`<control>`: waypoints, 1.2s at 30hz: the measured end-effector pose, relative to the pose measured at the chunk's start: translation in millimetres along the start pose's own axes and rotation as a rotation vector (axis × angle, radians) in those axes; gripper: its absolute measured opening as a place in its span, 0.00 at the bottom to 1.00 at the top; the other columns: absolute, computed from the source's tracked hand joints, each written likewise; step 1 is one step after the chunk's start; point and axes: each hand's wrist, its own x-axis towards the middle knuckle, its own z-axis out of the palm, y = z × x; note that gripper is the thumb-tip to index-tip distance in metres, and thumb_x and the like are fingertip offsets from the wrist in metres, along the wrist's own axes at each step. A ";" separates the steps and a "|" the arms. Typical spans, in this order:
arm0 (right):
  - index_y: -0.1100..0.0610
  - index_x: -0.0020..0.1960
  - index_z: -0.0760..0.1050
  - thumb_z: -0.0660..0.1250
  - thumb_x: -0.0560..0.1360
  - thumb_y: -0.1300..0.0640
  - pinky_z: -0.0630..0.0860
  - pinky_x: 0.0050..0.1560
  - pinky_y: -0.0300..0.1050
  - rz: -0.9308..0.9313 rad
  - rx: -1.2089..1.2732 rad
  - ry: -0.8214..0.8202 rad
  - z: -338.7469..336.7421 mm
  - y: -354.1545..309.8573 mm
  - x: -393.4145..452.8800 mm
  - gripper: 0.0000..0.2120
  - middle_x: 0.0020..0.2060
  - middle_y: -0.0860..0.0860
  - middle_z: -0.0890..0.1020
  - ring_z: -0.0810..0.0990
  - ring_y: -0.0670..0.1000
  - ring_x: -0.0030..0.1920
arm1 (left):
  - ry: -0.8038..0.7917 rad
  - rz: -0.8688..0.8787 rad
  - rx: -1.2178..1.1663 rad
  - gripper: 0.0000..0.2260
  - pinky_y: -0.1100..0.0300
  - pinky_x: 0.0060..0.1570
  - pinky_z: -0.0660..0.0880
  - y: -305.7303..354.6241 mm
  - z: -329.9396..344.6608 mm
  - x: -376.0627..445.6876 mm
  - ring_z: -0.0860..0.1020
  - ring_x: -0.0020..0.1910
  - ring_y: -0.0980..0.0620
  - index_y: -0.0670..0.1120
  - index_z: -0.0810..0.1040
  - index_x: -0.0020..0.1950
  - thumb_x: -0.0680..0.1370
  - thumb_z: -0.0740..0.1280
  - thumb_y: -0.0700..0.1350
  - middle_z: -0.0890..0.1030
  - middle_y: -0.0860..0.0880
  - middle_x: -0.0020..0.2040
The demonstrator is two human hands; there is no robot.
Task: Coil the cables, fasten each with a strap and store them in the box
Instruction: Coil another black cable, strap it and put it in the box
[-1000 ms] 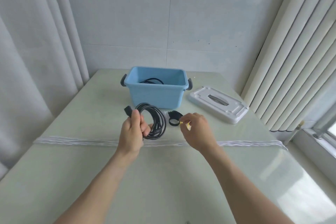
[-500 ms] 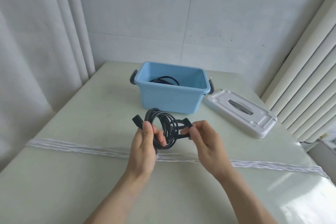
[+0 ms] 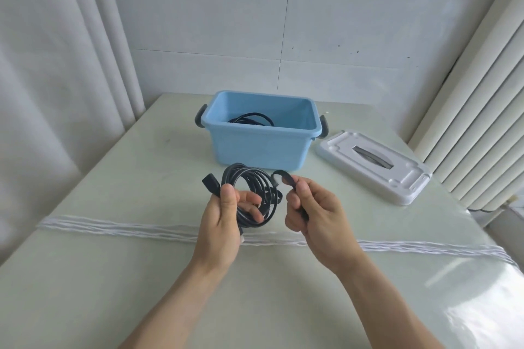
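Pale green bench (image 3: 113, 278) gleaming under daylight, white tiled wall (image 3: 255, 22) standing behind it, white curtains (image 3: 56, 65) hanging left, cream vertical blinds (image 3: 476, 93) hanging right

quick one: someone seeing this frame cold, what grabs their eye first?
Probably the two hands at centre: the left hand grips a coiled black cable while the right hand pinches a black strap beside it. Just behind sits the open blue box with another black cable inside, and its white lid lies on the table to the right.
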 end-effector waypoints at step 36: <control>0.57 0.41 0.69 0.63 0.78 0.55 0.69 0.27 0.34 -0.156 -0.962 0.023 6.3 -22.1 -19.4 0.09 0.28 0.47 0.81 0.74 0.44 0.25 | -0.260 0.279 0.291 0.08 0.65 0.42 0.73 15.5 23.6 -16.4 0.78 0.39 0.58 0.50 0.73 0.52 0.83 0.56 0.50 0.78 0.50 0.43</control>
